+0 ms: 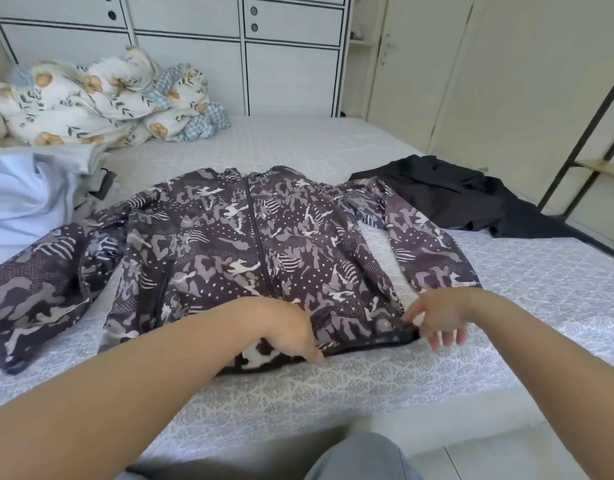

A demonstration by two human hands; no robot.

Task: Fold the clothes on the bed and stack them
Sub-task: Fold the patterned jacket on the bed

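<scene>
Both hands at the jacket's hem

The patterned jacket lies spread on the bed; the left hand curls onto its hem, and the right hand pinches the hem's corner, other fingers loose.

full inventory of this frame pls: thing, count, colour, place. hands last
patterned jacket: 1, dark purple-grey camo print, spread flat mid-bed, zip closed, sleeves out to the sides
black garment: 1, black, crumpled on the bed's far right
light clothes pile: 1 heap, pale blue and grey, bed's left edge
floral bedding: 1 bundle, cream with orange flowers and blue check, far left corner
bed: 1, white-grey patterned cover
cabinet: 1, white with dark trim, behind the bed
wardrobe doors: cream, right
metal rack: 1, dark frame, far right
left hand: 1, grips jacket hem
right hand: 1, pinches the hem's right corner
</scene>
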